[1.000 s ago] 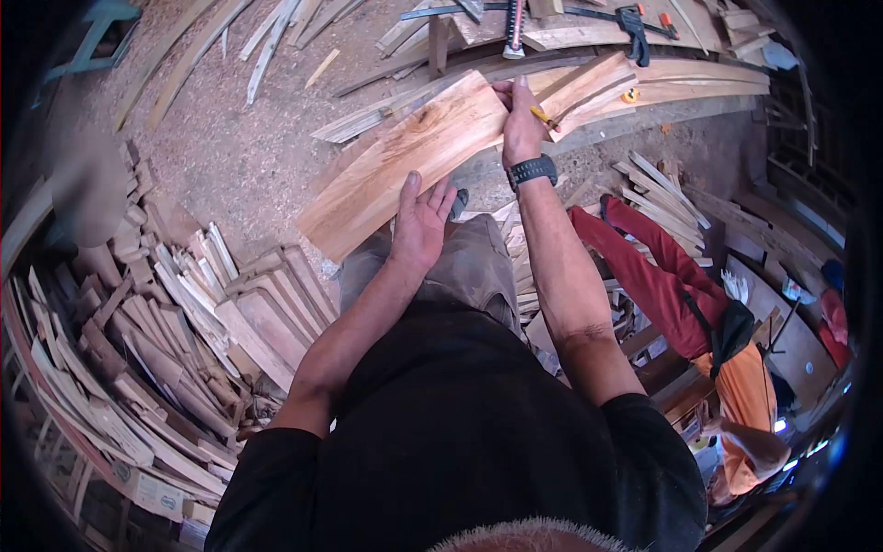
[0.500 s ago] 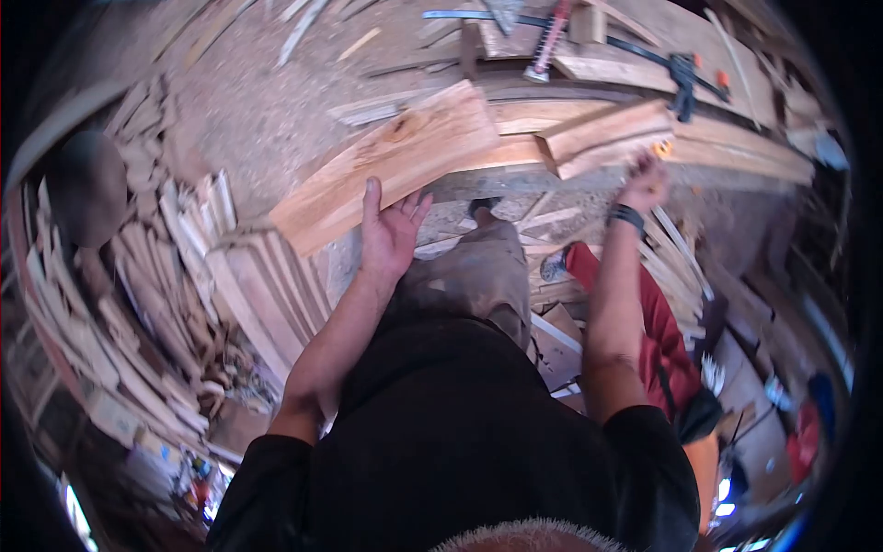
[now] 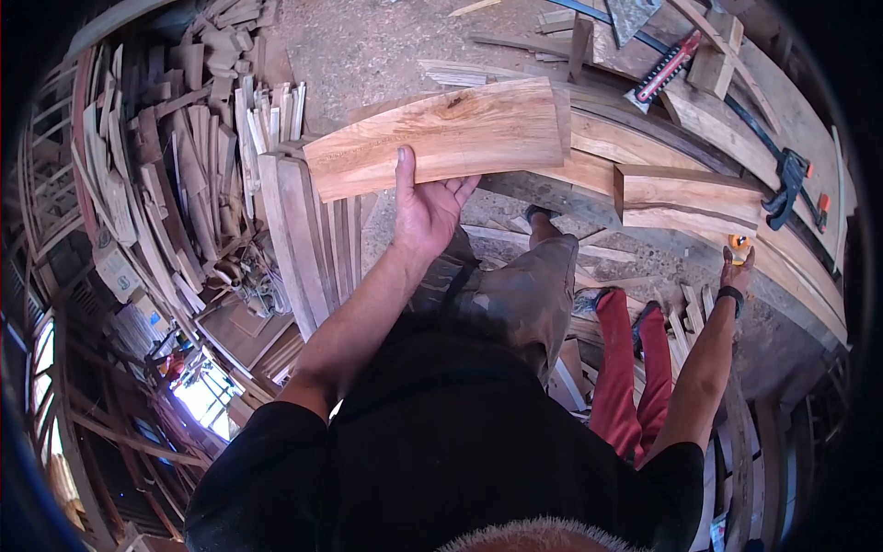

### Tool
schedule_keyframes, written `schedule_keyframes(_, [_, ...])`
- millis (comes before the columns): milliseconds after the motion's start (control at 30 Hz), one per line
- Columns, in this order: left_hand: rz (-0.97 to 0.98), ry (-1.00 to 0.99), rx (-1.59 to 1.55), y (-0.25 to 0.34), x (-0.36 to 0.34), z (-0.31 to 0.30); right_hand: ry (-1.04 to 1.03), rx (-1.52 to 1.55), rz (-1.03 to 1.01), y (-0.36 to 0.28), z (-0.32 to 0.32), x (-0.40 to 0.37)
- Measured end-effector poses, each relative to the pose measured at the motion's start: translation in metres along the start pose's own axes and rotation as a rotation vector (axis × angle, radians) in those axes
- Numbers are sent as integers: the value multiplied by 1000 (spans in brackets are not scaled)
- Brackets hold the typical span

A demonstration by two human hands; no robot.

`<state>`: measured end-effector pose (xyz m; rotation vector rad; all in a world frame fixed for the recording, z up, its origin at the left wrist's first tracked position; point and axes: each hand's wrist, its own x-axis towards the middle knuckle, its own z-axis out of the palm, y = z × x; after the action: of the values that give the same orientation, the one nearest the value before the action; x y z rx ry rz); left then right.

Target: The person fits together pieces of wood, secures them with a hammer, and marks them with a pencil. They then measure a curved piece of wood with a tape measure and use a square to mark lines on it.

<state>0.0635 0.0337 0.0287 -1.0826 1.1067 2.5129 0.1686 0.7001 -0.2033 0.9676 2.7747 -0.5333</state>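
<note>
A wide, pale reddish board (image 3: 451, 129) with a dark knot lies across the left part of the bench. My left hand (image 3: 430, 210) grips its near edge, thumb over the upper face and fingers partly hidden beneath. Out to the right, my right hand (image 3: 736, 272) has its fingers around a small yellow tape measure (image 3: 739, 247). Just beyond that hand sits a shorter, thick wood block (image 3: 688, 199) with a dark streak along its side. Both wooden pieces rest over a long plank (image 3: 589, 172) on the bench.
Behind the block are a blue-barred clamp (image 3: 788, 189), a red-and-black handled tool (image 3: 664, 72) and a metal triangular piece (image 3: 628, 17). Upright boards (image 3: 299, 235) stand at my left, with stacked offcuts beyond. A person's red trousers (image 3: 618, 368) show close by my right arm.
My view has shifted, so the bench things sit further right. My left hand has closed on the board's near edge. My right hand, with the tape measure, is further out to the right.
</note>
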Motion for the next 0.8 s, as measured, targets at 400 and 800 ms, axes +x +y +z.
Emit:
schedule_keyframes(400, [-21,-35,13,1,-2,-7,146,121,-84,-3,29,33])
schedule_keyframes(800, [-26,-67,90,-3,-8,-7,77,52,-131,61,64,69])
